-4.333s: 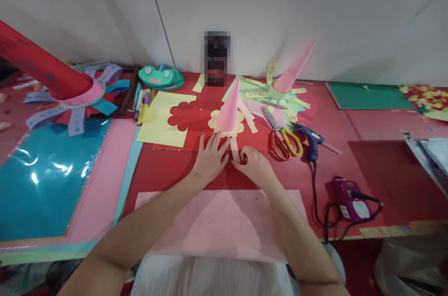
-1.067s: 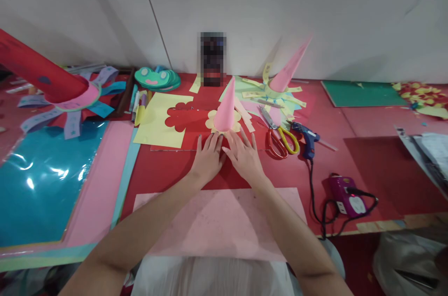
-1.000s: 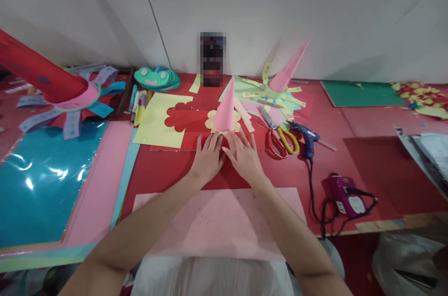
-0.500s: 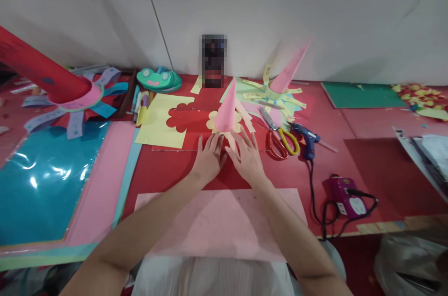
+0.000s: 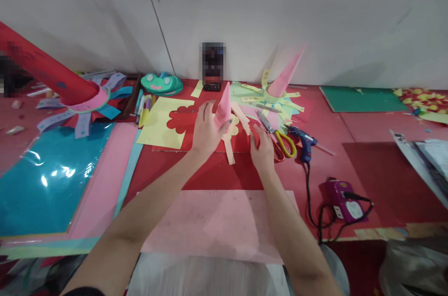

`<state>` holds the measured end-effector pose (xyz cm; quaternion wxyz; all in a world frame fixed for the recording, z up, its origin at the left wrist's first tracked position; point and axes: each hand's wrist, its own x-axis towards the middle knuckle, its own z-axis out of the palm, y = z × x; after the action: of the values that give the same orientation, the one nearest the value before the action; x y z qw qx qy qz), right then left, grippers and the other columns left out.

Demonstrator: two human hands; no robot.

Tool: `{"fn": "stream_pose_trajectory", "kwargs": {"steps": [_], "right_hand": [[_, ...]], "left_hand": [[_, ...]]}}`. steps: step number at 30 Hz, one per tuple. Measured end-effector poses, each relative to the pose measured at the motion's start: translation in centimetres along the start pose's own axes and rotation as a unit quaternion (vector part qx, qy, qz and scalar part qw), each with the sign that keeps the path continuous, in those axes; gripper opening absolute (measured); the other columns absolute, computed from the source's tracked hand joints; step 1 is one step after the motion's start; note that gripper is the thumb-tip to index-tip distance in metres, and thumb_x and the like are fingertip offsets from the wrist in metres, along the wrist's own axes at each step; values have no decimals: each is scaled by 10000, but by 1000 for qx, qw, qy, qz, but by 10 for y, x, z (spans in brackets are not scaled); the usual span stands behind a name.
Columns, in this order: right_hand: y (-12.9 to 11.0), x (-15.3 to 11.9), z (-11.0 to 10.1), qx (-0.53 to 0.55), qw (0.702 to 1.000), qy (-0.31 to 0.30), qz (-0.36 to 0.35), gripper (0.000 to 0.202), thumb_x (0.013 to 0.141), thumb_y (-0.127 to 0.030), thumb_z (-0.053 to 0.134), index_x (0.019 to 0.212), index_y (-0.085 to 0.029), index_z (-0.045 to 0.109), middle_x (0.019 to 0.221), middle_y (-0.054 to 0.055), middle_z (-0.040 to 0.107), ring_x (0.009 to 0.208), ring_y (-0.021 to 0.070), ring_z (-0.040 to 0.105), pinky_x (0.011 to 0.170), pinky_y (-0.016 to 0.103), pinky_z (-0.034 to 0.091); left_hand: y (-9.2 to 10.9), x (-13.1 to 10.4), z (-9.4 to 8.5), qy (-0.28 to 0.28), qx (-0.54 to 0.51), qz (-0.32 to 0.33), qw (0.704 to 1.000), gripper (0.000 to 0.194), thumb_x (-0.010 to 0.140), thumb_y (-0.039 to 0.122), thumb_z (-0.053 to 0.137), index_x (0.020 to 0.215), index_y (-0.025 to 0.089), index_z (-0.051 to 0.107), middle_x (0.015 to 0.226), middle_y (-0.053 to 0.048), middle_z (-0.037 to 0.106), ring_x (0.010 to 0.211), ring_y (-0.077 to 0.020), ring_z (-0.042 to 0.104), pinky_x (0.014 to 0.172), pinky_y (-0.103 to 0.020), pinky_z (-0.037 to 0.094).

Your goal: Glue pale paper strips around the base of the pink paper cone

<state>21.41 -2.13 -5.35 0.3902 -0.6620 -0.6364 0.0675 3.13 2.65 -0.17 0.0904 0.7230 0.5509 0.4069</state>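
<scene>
A pink paper cone (image 5: 224,108) stands on a pale yellow flower-shaped paper base (image 5: 232,129). My left hand (image 5: 206,131) is closed around its left side, thumb across the front. A peach paper strip (image 5: 229,150) hangs out from the front of the base, and another peach strip (image 5: 240,117) lies on its right. My right hand (image 5: 262,150) rests beside the scissors (image 5: 287,144), which have red and yellow handles. Its thumb and fingers are apart, near the end of the right-hand strip, and its fingers partly cover the red handle.
A blue glue gun (image 5: 305,142) lies right of the scissors, its cord reaching a purple power box (image 5: 345,200). Behind stands another pink cone (image 5: 285,74) with yellow strips. Yellow paper (image 5: 154,123), a red paper flower (image 5: 180,119) and markers (image 5: 143,108) lie left.
My left hand has moved up from the table front onto the cone and gripped it. My right hand has shifted right toward the scissors, uncovering the front strip.
</scene>
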Motion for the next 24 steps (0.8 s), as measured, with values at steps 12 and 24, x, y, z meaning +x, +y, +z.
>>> {"fn": "stream_pose_trajectory", "kwargs": {"steps": [12,24], "right_hand": [[-2,3,-7,21,1000,17,7,370,934,-326,348,1188,-170,567,1228,130,605,1186,227,532,996,435,431],[6,0,1,-46,997,56,39,319,897,-343,425,936,-203,709,905,104,650,896,246,574,857,442,448]], "left_hand": [[12,50,4,-66,-23,-100,993,620,798,338,672,1324,160,398,1160,-114,624,1060,-278,609,882,-383,501],[5,42,-18,-188,-118,-5,975,797,772,403,677,1437,227,273,1400,-113,472,1296,-261,436,1036,-396,404]]}}
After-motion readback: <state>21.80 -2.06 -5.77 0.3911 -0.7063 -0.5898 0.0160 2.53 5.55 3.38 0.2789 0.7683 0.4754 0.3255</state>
